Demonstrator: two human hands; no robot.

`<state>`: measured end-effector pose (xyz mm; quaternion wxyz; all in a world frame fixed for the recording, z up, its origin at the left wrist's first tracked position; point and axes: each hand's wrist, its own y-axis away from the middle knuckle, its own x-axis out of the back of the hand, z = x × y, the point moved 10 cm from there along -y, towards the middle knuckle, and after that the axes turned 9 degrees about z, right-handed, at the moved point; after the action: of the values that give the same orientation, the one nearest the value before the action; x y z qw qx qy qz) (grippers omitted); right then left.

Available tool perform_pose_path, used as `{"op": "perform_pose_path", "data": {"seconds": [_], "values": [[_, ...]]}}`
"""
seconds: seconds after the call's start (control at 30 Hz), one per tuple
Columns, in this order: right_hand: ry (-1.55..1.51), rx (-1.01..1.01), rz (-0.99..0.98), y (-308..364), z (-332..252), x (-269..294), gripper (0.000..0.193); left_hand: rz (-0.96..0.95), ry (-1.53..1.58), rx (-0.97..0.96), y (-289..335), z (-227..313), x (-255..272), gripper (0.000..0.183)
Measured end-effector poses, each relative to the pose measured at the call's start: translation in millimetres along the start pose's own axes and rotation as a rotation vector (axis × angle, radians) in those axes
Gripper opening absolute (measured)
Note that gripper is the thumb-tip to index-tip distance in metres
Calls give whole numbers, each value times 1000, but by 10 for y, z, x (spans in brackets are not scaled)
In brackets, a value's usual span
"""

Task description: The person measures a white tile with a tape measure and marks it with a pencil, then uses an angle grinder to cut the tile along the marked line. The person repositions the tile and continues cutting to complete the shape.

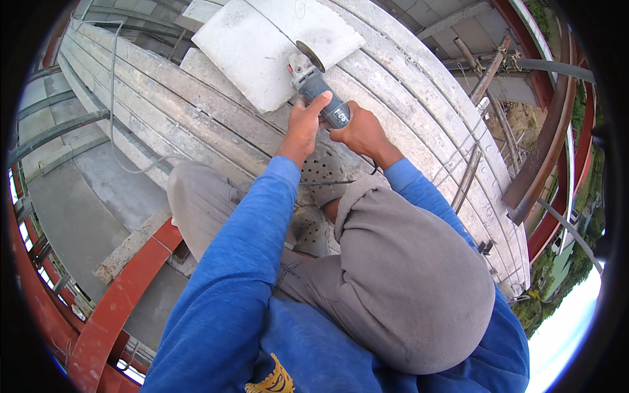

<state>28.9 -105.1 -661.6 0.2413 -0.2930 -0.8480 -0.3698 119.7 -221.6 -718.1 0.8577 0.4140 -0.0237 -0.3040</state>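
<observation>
Both of my hands hold a blue-grey angle grinder [318, 90] out in front of me. My left hand [303, 126] grips the body from the left with its thumb along the top. At the rear end of the tool, my right hand [364, 133] is closed around the housing. The dark cutting disc [310, 56] stands on edge over a pale concrete slab [241, 49], in line with a thin dark line across it. Whether the disc touches the slab I cannot tell. A dark cord runs from the grinder's rear past my right wrist.
Beneath the slab lie long concrete planks [419, 124], where I squat in perforated grey clogs [321, 167]. A loose grey cable [113, 98] trails on the left. Red steel beams [124, 295] flank the planks, with rusty pipes [491, 69] and a drop with greenery at right.
</observation>
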Motion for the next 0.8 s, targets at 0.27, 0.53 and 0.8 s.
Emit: {"op": "perform_pose_path", "data": {"seconds": [0.27,0.53,0.8], "values": [[-1,8,10,1,56,-21,68,-20,17,-7,37,-9,-31,60],[15,-14,-1,45,64,-4,67,-20,40,17,50,-48,-32,68],[-6,1,9,58,101,10,66,-14,13,9,99,-47,-67,61]]}}
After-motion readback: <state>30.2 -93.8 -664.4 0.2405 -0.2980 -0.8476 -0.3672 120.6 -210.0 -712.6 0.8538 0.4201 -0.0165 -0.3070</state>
